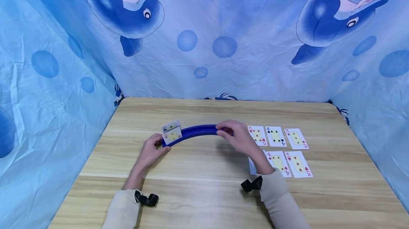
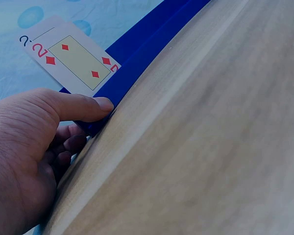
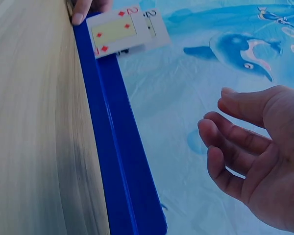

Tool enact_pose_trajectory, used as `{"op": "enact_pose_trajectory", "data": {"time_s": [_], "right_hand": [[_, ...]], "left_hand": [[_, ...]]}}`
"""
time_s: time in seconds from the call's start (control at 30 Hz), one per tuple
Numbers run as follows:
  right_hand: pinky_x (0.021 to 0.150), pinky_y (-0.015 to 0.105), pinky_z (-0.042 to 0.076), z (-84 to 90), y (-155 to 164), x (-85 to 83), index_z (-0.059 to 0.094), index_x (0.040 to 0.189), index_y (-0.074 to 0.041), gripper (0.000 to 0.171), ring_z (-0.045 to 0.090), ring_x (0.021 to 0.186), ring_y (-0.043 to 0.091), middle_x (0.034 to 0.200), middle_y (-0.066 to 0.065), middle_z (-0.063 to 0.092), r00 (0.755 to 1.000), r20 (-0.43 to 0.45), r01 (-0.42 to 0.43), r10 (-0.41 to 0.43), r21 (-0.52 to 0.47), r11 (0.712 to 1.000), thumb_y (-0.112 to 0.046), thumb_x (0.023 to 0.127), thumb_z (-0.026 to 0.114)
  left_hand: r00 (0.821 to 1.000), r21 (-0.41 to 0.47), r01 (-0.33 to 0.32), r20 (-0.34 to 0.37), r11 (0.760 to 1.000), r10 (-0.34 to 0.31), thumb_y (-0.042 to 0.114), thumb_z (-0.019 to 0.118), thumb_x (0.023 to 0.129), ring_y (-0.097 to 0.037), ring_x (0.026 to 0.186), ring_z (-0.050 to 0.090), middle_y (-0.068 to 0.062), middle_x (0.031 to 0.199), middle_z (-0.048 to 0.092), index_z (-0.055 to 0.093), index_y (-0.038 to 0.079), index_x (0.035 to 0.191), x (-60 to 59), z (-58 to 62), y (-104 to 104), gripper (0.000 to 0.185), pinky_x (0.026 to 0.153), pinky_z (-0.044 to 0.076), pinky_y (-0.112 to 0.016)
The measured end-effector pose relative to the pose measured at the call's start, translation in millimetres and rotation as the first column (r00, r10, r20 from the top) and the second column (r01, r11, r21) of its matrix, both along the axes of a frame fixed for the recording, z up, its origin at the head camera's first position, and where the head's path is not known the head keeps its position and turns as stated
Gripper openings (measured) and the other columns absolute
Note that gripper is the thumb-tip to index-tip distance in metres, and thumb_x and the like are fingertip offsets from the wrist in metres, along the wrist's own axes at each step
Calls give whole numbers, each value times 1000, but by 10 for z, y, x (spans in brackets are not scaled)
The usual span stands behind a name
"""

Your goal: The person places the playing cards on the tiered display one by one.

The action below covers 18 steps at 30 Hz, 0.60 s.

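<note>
A curved blue card holder (image 1: 198, 129) lies on the table. At its left end my left hand (image 1: 151, 150) grips it, with the thumb (image 2: 95, 108) on the front face. In that end stand two playing cards: a two of diamonds (image 1: 172, 135) in front and a black two (image 1: 171, 126) behind, partly covered. My right hand (image 1: 238, 135) hovers by the holder's right end, hiding part of it. In the right wrist view this hand (image 3: 255, 142) has loosely bent fingers, and nothing is between them.
To the right lie two rows of face-up cards. The far row has a five of hearts (image 1: 257, 136), a four of spades (image 1: 276, 136) and a three of diamonds (image 1: 296, 138). Nearer are a four of diamonds (image 1: 278, 163), a three of hearts (image 1: 298, 164) and a card mostly hidden by my right arm.
</note>
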State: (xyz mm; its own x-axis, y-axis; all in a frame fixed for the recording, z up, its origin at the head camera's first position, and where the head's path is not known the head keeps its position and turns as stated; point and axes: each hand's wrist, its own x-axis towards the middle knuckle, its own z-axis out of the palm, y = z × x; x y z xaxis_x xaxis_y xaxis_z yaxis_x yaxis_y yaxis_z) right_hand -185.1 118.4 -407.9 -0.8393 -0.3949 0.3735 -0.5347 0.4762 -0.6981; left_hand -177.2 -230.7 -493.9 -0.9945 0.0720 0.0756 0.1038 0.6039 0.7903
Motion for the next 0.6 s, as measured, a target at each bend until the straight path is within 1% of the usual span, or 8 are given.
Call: {"op": "enact_pose_trajectory", "data": {"time_s": [0.23,0.4,0.6], "right_hand": [[67,25,54,-12,263,30,74,108,-7,16,64,78,13,103,13,75,1000,10,27,-27,21,999,-12,94,69],[69,25,55,-9,471,42,73,112,-4,20,66,80,13,104,13,75,997,30,69,-70,53,996,-11,94,68],[70,25,56,-27,748,59,72,113,-7,20,69,83,16,106,10,75,988,33,144,-148,103,984,-12,94,68]], "left_hand": [[1000,3,2,1,1000,-2,6,79,82,-32,110,65,-20,123,66,67,-2,119,2,-14,0,41,88,49,-23],[1000,6,2,-5,1000,-2,5,79,81,-33,110,64,-20,123,66,67,-3,119,-3,-13,-3,40,88,49,-25],[1000,6,0,2,1000,0,5,79,81,-34,111,64,-20,123,66,67,-3,120,2,-3,-4,42,89,49,-25]]}}
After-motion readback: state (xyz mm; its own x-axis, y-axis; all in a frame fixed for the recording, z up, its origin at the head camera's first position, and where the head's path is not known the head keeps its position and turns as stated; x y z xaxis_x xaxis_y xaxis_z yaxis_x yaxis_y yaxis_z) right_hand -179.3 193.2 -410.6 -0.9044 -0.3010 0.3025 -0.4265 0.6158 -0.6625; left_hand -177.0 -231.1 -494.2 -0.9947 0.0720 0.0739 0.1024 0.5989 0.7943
